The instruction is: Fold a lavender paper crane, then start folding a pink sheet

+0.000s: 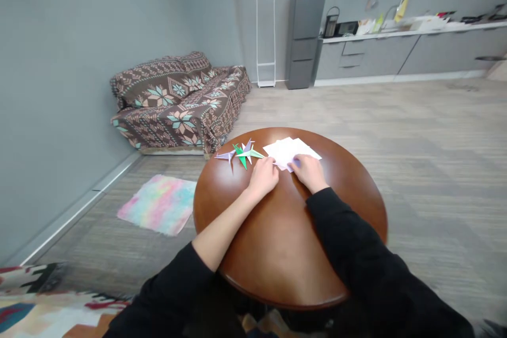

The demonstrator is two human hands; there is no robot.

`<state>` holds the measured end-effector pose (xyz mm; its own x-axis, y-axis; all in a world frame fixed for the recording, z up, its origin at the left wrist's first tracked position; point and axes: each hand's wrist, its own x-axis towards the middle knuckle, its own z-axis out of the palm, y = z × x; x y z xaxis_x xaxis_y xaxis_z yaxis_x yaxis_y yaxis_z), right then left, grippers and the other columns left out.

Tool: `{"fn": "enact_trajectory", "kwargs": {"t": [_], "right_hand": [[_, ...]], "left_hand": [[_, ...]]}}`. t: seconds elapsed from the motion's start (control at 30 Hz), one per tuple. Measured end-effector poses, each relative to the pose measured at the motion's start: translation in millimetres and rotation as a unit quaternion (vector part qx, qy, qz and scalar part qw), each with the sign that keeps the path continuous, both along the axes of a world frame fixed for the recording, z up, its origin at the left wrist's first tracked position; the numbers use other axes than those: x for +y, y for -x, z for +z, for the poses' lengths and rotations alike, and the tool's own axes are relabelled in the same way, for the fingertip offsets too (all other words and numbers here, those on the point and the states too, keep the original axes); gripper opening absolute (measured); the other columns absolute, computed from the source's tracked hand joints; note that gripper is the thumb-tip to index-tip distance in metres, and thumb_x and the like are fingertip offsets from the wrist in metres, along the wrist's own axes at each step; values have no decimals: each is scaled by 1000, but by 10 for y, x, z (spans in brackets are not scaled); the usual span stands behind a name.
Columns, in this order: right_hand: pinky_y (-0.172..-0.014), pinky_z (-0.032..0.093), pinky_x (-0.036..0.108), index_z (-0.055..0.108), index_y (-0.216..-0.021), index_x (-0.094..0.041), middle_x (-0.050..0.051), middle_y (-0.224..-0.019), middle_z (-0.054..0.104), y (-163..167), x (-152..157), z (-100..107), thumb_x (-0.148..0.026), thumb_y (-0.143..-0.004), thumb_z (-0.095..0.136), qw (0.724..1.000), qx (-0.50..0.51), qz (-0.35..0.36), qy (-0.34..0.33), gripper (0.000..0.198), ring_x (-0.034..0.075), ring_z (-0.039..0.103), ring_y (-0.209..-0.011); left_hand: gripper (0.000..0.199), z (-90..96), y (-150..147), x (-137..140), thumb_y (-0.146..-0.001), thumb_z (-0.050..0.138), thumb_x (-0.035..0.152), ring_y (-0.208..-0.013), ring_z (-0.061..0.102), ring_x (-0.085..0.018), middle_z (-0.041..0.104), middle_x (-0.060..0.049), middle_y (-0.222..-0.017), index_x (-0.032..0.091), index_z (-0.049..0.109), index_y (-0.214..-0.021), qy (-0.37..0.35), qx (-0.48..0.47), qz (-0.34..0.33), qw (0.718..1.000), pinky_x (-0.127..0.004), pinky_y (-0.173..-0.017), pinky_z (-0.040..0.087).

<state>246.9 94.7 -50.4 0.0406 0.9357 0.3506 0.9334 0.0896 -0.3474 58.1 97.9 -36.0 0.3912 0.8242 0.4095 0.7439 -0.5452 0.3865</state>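
Lightly, keep the paper [283, 149] flat.
Left hand [264, 175] and right hand [310, 170] touch it; I cannot tell if pinching.

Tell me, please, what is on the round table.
Folded paper pieces and white sheets lie there, the left hand and right hand at the sheets' edge; what is under the sheets is hidden.
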Motion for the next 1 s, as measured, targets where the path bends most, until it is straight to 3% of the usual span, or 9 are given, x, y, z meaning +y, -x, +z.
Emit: {"fn": "enact_trajectory", "kwargs": {"t": [0.17,0.33,0.57,0.67,0.8,1.0], "right_hand": [[-114,40,49,67,-130,-18,16,-145,66,-57,20,-64,-49,-94,67,999,21,50,-3,48,33,59,-136],[-111,43,45,67,-130,-16,17,-137,71,-61,42,-56,-43,-94,67,997,38,71,2,46,32,65,-128],[-98,51,39,70,-121,-16,17,-124,76,-70,70,-29,-27,-90,62,997,56,46,-7,34,32,71,-115],[-104,48,41,69,-122,-14,20,-129,73,-91,91,-37,-24,-88,61,997,61,45,-16,36,33,67,-122],[-113,41,44,67,-127,-17,17,-142,67,-92,109,-86,-33,-88,66,994,60,89,-17,43,32,57,-137],[-116,31,57,65,-124,-18,17,-134,71,-158,123,-180,-24,-93,52,995,72,61,-18,34,33,61,-130]], "left_hand": [[8,-57,-115,120,-93,62,19,-109,65,-29,69,-13,-104,17,70,-91,17,15,21,1000,-45,-101,53],[14,-75,-62,83,-96,63,26,-108,64,-27,70,-10,-103,19,76,-94,12,18,11,1000,-41,-101,53],[26,-68,-52,101,-99,57,25,-107,64,-25,71,-10,-109,23,82,-102,0,49,-20,999,-42,-100,54],[29,-55,-50,97,-101,55,27,-106,64,-25,71,-10,-112,22,83,-102,-4,60,-31,998,-41,-100,54],[30,-33,-45,81,-102,53,25,-107,64,-24,73,-9,-114,23,82,-105,-8,74,-51,996,-38,-100,54],[26,-1,-82,42,-97,54,14,-102,65,-27,75,-12,-107,17,80,-96,-6,100,-46,994,-41,-94,55]]}}
